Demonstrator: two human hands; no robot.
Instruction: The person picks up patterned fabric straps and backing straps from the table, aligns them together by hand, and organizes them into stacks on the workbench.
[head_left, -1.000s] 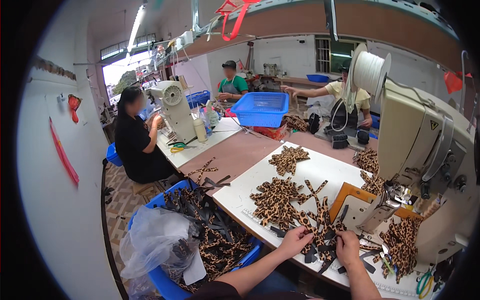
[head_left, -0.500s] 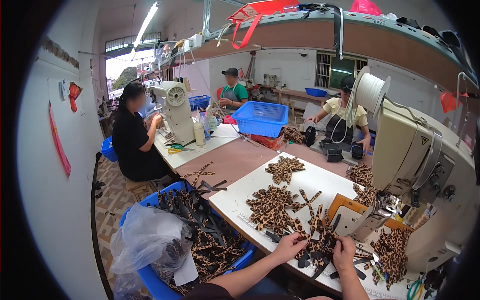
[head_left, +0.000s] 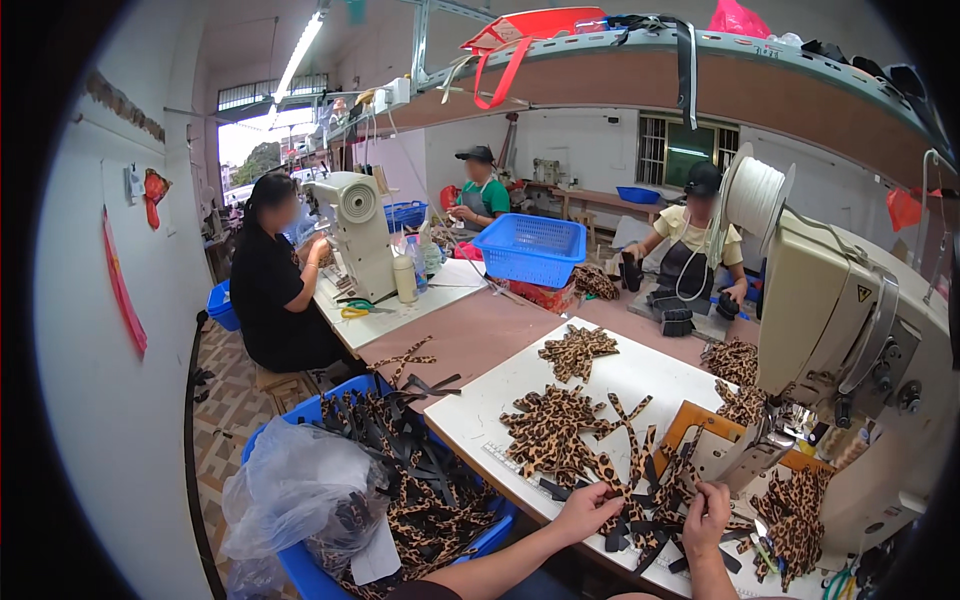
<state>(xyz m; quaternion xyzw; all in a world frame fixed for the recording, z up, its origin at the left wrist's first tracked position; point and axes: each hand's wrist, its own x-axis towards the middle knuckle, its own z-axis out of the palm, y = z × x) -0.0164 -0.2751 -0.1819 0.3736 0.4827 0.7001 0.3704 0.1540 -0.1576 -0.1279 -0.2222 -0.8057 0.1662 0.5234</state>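
Note:
My left hand pinches a leopard-print fabric strap with black ends, at the front edge of the white sewing table. To its right, my right hand has its thumb and fingers closed at the straps beside the sewing machine; what it grips is partly hidden by the fingers. Loose straps lie between both hands. A fanned heap of leopard-print straps rests just beyond my left hand, and a smaller heap lies farther back. Another bundle sits right of my right hand.
A blue basket full of straps, partly under a clear plastic bag, stands at my left. Scissors lie at the lower right. A white thread spool tops the machine. Three people work across the tables; an empty blue basket stands beyond.
My right hand has shifted slightly right and turned more upright, away from my left hand. The person at the far right has lifted a dark item. The whole view has shifted slightly.

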